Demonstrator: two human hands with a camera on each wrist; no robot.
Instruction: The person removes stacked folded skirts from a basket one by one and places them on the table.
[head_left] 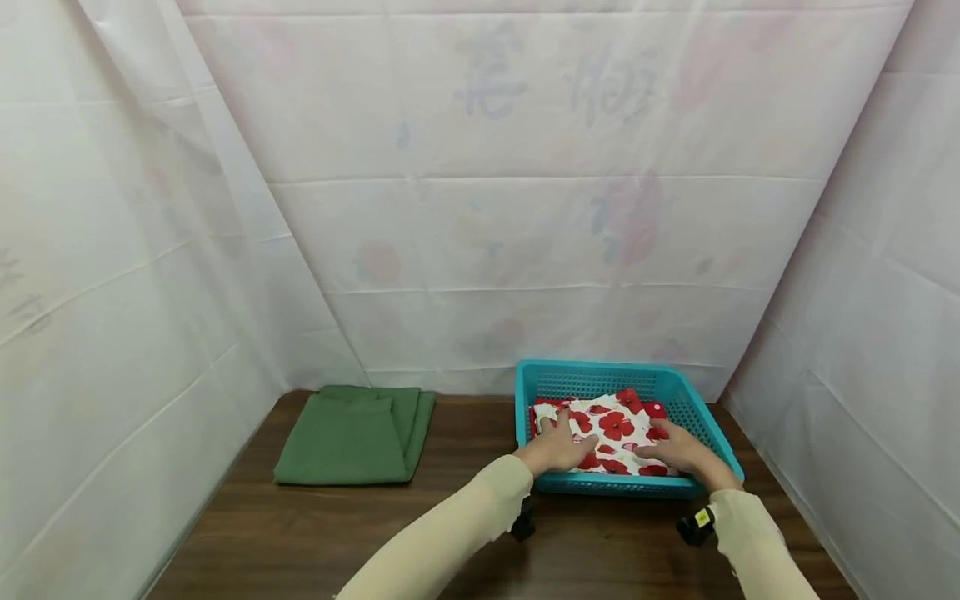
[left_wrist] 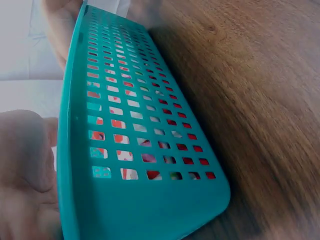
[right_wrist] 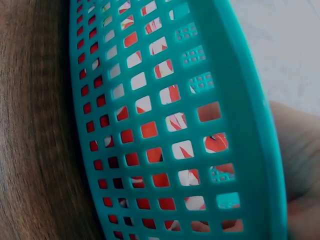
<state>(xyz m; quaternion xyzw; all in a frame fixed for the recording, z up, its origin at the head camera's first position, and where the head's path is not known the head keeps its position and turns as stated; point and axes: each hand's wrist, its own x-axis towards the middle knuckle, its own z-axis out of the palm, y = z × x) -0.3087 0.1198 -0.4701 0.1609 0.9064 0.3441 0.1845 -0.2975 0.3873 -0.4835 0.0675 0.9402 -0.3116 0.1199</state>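
A white cloth with red flowers (head_left: pixel 617 427) lies folded in a turquoise plastic basket (head_left: pixel 600 367) at the right of the table. Over the basket's near rim reaches my left hand (head_left: pixel 558 447), its fingers spread on the left part of the cloth. My right hand (head_left: pixel 678 452) comes in over the right part, fingers extended toward the cloth's edge. Through the holes of the basket wall (left_wrist: pixel 150 130), the left wrist view shows red and white fabric. Likewise, the right wrist view has the perforated wall (right_wrist: pixel 150 115) in front, with part of the right hand (right_wrist: pixel 300 155) beyond the rim.
A folded green cloth (head_left: pixel 345 442) lies at the back left of the dark wooden table (head_left: pixel 300 533). White printed sheets (head_left: pixel 480 208) hang behind the table and along both sides. More red fabric (head_left: pixel 654 409) shows beneath the floral cloth.
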